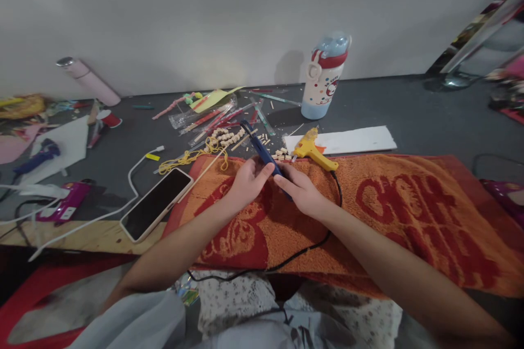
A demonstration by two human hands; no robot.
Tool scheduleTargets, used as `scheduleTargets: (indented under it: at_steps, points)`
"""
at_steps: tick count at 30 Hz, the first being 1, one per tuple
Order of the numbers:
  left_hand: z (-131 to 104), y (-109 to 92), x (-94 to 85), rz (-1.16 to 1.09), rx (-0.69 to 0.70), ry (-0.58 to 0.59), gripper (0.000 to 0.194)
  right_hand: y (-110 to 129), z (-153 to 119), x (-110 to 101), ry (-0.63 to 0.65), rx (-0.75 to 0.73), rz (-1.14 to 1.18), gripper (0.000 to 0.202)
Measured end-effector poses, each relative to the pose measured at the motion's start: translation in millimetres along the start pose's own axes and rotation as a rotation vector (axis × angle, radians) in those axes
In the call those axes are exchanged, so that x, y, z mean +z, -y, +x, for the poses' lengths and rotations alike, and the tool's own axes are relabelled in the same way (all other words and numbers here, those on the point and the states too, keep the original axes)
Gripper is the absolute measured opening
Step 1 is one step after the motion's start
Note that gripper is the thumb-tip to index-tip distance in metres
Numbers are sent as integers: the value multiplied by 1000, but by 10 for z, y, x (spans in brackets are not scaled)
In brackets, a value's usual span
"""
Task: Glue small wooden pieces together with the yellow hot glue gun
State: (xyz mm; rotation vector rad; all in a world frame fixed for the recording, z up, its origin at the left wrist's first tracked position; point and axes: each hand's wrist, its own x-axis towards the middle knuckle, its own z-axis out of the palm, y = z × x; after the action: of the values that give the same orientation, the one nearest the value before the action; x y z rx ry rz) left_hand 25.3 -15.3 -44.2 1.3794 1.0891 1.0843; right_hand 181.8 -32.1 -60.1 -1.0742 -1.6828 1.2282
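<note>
Both my hands meet over the orange towel (393, 207), around a long dark-blue handheld tool (262, 150) that looks like a cutter. My left hand (250, 179) is closed on its near part, the thumb lying along it. My right hand (301, 188) grips the same end from the other side. The tool points away to the upper left. Its dark tip lies close to a thin wooden stick (241, 142); whether they touch I cannot tell. Small cut stick pieces (281, 155) lie beyond my hands. A yellow glue gun (309, 148) rests to the right.
A phone (158, 204) and white cable (133, 180) lie left. Yellow string (176, 162), a beige beaded strand (225, 137) and plastic packets (204, 120) spread behind. A water bottle (325, 79) stands by a white strip (356, 140). The glue gun's black cord (303, 253) crosses the towel.
</note>
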Motion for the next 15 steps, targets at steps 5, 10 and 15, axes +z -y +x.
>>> scheduleTargets:
  at_steps: [5,10,15]
  points:
    - [-33,-140,-99,319,75,-33,50,46,0,-47,-11,-12,-14,44]
    - [6,-274,-339,890,492,-405,21,68,-2,-107,-38,28,-154,45]
    - [187,-164,-592,1114,530,-278,15,53,-19,-111,8,3,-200,41]
